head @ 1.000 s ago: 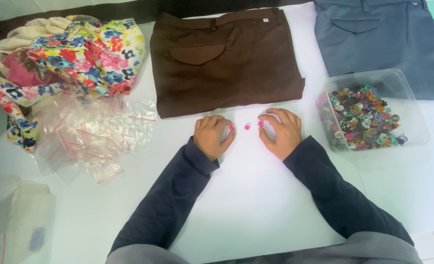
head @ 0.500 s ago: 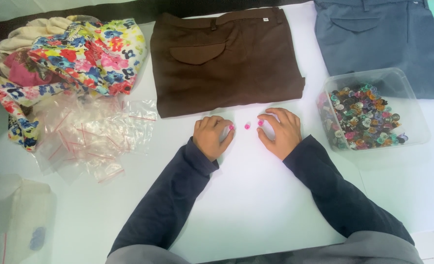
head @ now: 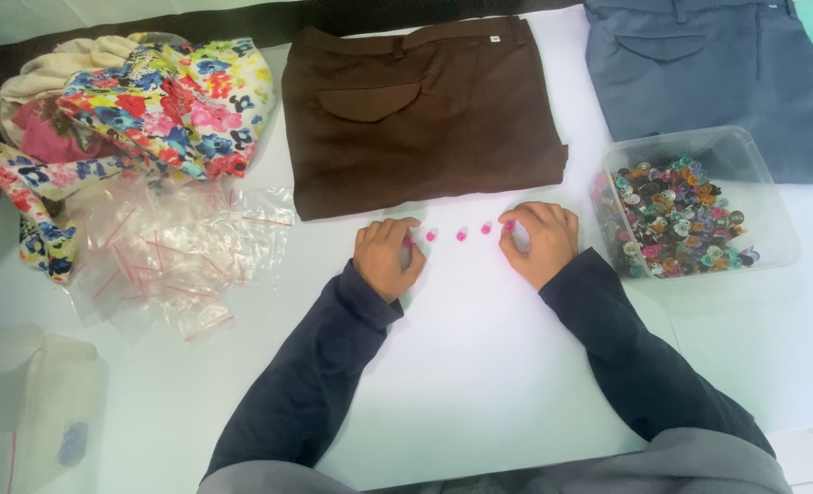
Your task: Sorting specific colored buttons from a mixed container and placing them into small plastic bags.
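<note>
Head view: I look down on a white table (head: 479, 384) where both of my hands rest just below a folded brown pair of trousers (head: 420, 110). A short row of small pink buttons (head: 461, 235) lies between them, near the centre of the frame, with the trousers' lower edge at twelve o'clock of it. My left hand (head: 386, 258) sits at nine o'clock of the row, fingers curled and pressed together on the end button at its fingertips. My right hand (head: 539, 240) sits at three o'clock, thumb and forefinger pinching the pink button at that end. Two buttons lie free between the hands, apart from one another.

At three o'clock of my right hand stands a clear plastic tub (head: 772, 206) heaped with mixed coloured buttons. At nine o'clock of my left hand lies a loose pile of small clear zip bags (head: 182, 256), with a bundle of floral cloth (head: 164, 105) beyond them at ten o'clock. Blue-grey trousers (head: 708, 69) lie at one o'clock.

I judge that the step in hand is the laying out of pink buttons in a line. The next move calls for light fingertip pressure, so that the free buttons are not knocked out of line.
</note>
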